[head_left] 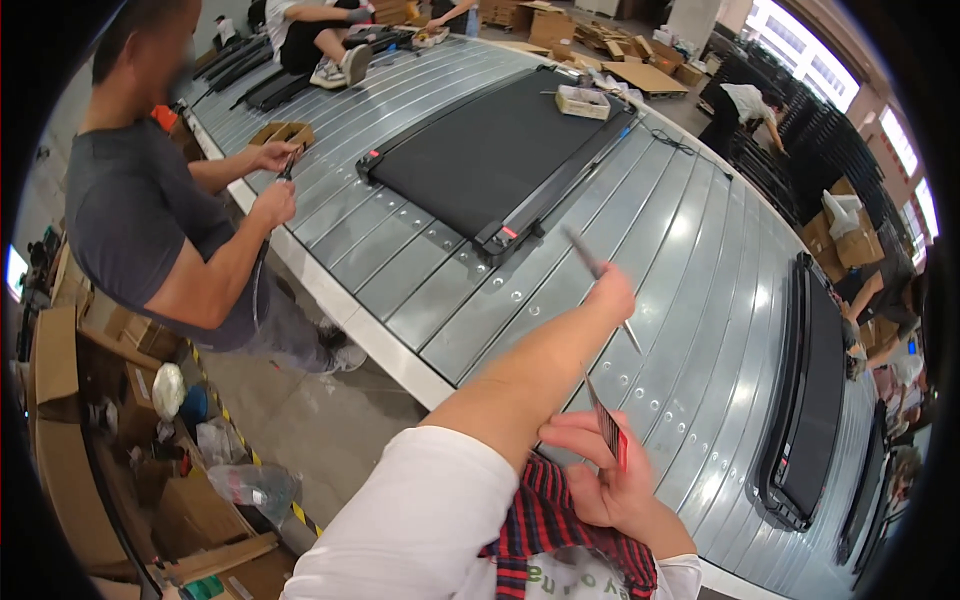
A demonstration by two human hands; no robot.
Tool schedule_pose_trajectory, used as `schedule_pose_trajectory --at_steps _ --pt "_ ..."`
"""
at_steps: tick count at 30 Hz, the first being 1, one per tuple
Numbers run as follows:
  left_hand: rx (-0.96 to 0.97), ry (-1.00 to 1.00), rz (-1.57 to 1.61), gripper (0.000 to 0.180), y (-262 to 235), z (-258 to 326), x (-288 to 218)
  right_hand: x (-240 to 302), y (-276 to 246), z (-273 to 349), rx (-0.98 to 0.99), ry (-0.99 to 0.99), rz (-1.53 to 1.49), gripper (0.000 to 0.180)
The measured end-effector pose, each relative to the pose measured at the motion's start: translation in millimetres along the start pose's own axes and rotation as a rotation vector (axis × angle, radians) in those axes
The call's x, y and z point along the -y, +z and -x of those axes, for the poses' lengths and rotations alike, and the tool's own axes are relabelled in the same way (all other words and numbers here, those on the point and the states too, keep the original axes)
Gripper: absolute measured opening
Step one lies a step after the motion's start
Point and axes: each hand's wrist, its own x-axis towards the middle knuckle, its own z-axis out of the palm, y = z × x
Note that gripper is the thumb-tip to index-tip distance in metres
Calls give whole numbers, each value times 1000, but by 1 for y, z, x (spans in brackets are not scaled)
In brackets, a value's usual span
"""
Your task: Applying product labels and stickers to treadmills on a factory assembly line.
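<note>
My left arm reaches forward across the ribbed metal table [690,290]. Its hand [610,295] is closed around a slim, long tool [578,250] with a thin metal tip pointing down toward me; motion blurs it and I cannot tell its exact kind. Close to my body, my right hand [620,485] pinches a small stack of red, black and white labels [610,430], held upright on edge. Beyond my left hand lies a flat black treadmill deck [470,150] with dark side rails and small red labels on its near corners.
A white tray [583,102] of small parts sits on the deck's far end. A co-worker [150,200] stands left, holding a tool with a cable. Another black deck [810,390] lies at the right. Cardboard boxes [195,515] and plastic bags [255,485] crowd the lower left.
</note>
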Motion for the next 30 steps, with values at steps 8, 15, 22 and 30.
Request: schedule_pose_trajectory --at_steps 8,15,22,30 --pt "-507 -277 1156 23 58 107 29 -43 -53 68 -649 19 123 50" --pt "-795 -187 2637 35 -36 147 86 -148 -16 137 -501 700 1 43" --pt "160 210 3135 31 -112 102 -100 -97 85 -20 304 767 -1124 53" --pt "409 205 3067 37 -74 111 -158 -91 99 -18 527 617 -1185 56"
